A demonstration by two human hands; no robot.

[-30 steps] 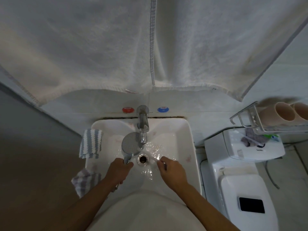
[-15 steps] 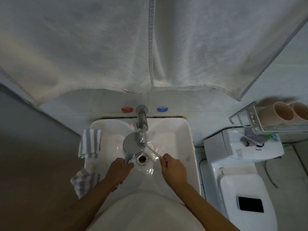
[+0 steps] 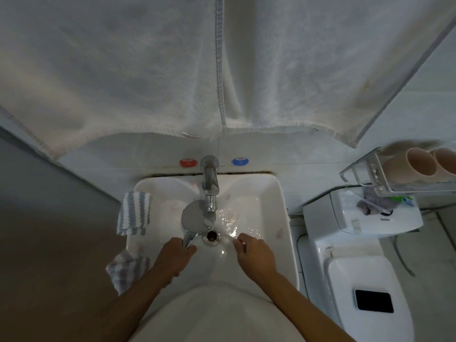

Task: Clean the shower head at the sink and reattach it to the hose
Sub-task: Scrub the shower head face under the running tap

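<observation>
1. The right hand [image 3: 255,254] has drawn back from the shower head [image 3: 196,216]. Half a second ago its thin brush reached up toward the disc's face under the tap [image 3: 210,186]; now the hand sits lower, right of the drain [image 3: 211,235], at centre frame.
2. The brush [image 3: 230,235] shows only as a pale blurred streak from the right fingertips toward the drain. The fingers are curled and pinch it.
3. The left hand [image 3: 174,256] has stayed put, fingers wrapped tight round the shower head's handle, at lower centre-left of the sink [image 3: 278,193].
4. The shower head stays in the middle of the basin, its round face up and its right edge under the spout. Water spreads and glints over the basin right of it.
5. I judge this a pause between scrubbing strokes, or a rinse. Cleaning is still the step in hand; no hose is in view, so reattaching has not begun.
6. The sink holds the shower head, running water and the drain. A striped cloth [image 3: 134,212] drapes over its left rim, and a second cloth [image 3: 128,269] hangs at the lower left corner.
7. At the right edge of the frame, a wire rack [image 3: 370,178] holds two pink cups [image 3: 417,166] lying on their sides.
8. A grey cloth [image 3: 370,206] lies on the toilet tank [image 3: 345,213] below the rack.
</observation>
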